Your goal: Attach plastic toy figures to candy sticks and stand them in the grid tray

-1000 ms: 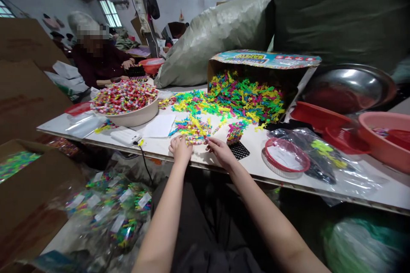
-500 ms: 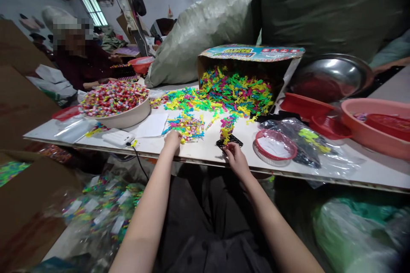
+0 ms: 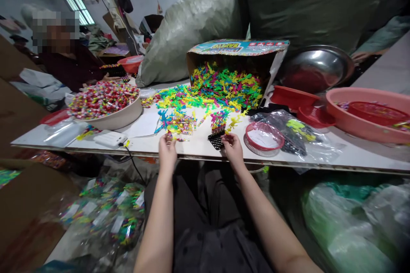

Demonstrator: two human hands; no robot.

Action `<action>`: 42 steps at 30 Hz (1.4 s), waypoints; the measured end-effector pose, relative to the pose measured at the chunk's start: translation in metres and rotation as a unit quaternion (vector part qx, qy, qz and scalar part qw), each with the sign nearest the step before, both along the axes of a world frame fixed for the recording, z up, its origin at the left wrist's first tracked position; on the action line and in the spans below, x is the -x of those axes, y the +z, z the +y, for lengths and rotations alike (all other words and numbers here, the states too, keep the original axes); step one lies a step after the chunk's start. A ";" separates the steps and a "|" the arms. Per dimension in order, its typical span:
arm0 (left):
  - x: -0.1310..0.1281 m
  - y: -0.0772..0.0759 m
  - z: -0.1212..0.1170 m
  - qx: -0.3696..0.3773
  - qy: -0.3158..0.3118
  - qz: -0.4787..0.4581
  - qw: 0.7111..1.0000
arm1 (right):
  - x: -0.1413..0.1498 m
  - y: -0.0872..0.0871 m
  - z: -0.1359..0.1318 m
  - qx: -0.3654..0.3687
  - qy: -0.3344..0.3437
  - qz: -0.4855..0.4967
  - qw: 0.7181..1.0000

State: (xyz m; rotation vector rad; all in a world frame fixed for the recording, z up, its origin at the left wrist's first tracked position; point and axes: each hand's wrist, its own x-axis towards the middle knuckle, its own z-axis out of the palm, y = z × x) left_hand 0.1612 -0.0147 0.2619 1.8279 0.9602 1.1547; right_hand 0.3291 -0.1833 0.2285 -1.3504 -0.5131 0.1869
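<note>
My left hand (image 3: 167, 152) is at the table's front edge, fingers pinched together over something small and yellowish that I cannot make out. Just beyond it lies a heap of small bright candy-like tubes (image 3: 184, 123), with a blue toy figure (image 3: 162, 118) at its left side. The fingers of my right hand (image 3: 233, 147) are closed at the lower end of a yellow toy figure (image 3: 234, 123). Against those fingertips sits a black perforated rack (image 3: 215, 140). Pink and green figures (image 3: 218, 118) stand in a row at the rack's far side.
An open carton (image 3: 238, 47) spills colourful figures at the back. A white basin (image 3: 126, 117) of wrapped pieces stands left, near a power bank (image 3: 110, 138). Right are a red-rimmed basket (image 3: 264, 136), plastic bag (image 3: 315, 143) and pink basin (image 3: 368, 130). A person (image 3: 64, 64) sits far left.
The view has shifted a little to the right. A blue figure now shows upright beyond my left hand. The yellow figure has moved from the rack's front to its right side.
</note>
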 end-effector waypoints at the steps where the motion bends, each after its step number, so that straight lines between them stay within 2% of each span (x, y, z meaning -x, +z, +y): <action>1: -0.010 -0.004 -0.010 0.039 -0.030 -0.017 0.999 | -0.003 0.001 0.000 -0.002 -0.011 0.003 1.000; 5: -0.058 -0.014 -0.035 0.094 -0.092 -0.018 0.991 | -0.019 0.005 0.002 -0.046 -0.002 0.024 0.999; 10: -0.089 -0.014 -0.036 0.148 -0.131 -0.018 0.980 | -0.031 0.004 0.002 -0.043 0.055 0.042 0.997; 17: -0.101 -0.025 -0.020 0.158 -0.165 -0.011 0.974 | -0.029 0.004 -0.004 -0.050 0.087 0.074 0.992; 26: -0.113 -0.037 -0.016 0.121 -0.215 0.018 0.969 | -0.029 0.006 -0.003 -0.044 0.113 0.087 0.989; 31: -0.114 -0.036 -0.016 0.106 -0.231 0.047 0.966 | -0.028 0.005 -0.004 -0.029 0.109 0.063 0.992; 37: -0.114 -0.028 -0.022 0.115 -0.222 0.073 0.966 | -0.028 0.005 -0.004 -0.003 0.107 0.052 0.993; 42: -0.115 -0.030 -0.024 0.104 -0.211 0.082 0.969 | -0.030 0.003 -0.003 -0.002 0.110 0.046 0.993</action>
